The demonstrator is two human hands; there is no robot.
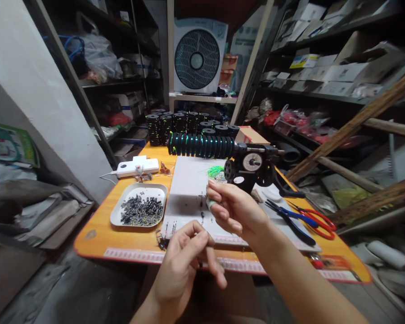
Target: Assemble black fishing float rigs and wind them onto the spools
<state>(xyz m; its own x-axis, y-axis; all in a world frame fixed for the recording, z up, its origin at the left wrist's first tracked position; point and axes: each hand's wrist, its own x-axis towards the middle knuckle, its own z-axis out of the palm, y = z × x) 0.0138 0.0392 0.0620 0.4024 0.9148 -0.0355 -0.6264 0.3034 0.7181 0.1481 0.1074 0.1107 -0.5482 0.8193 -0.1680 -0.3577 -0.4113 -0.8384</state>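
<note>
My left hand (pixel 192 254) is in front of the table's near edge, thumb pressed to the curled index finger. Whatever it may pinch is too small to make out. Higher and to the right, my right hand (pixel 234 204) has thumb and index finger pinched together over a white board (pixel 185 180); a pale wrap shows on one finger. Thin line between the hands cannot be made out. Small dark pieces (pixel 203 215) lie on the board between the hands. Behind them stands a hand-crank winder (pixel 253 162) carrying a ribbed black spool (pixel 202 145) wound with shiny line.
A white tray (pixel 114 216) of small dark cylindrical pieces sits left. Blue-handled pliers (pixel 292 216) and red-handled scissors (pixel 319 225) lie right. A power strip (pixel 137 166), bright green strands (pixel 216 171) and several stacked black spools (pixel 182 123) are farther back, before a box fan (pixel 199 56).
</note>
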